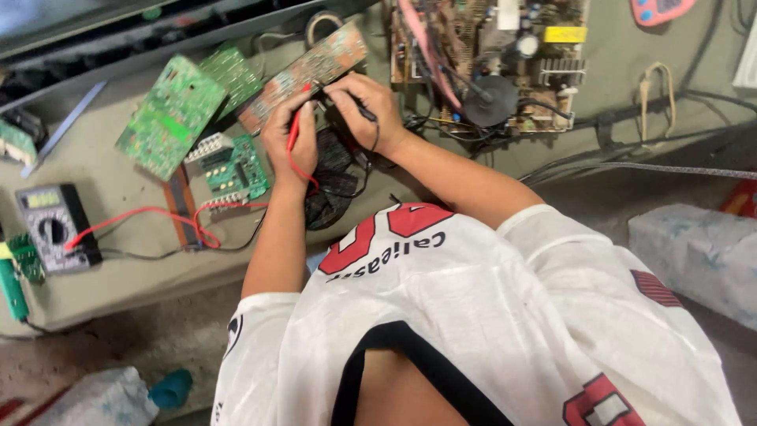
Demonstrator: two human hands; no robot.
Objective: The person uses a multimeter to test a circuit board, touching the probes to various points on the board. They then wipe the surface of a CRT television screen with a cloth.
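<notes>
A matt brown circuit board with dull metal solder points (311, 69) lies on a rough, dusty grey-green worktop (118, 276). The left hand (290, 136) grips a glossy red plastic probe (293, 132), the right hand (364, 106) a black plastic probe (364, 112). Nearby are a glossy green lacquered circuit board (171, 115) and a matt grey plastic multimeter (57, 227) with a smooth red rubbery lead (142, 213).

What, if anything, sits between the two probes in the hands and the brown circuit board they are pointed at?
Nothing visible. The left hand holds the red probe and the right hand the black probe, both tips already at the near edge of the brown circuit board. The exact contact points are too small to tell.
</notes>
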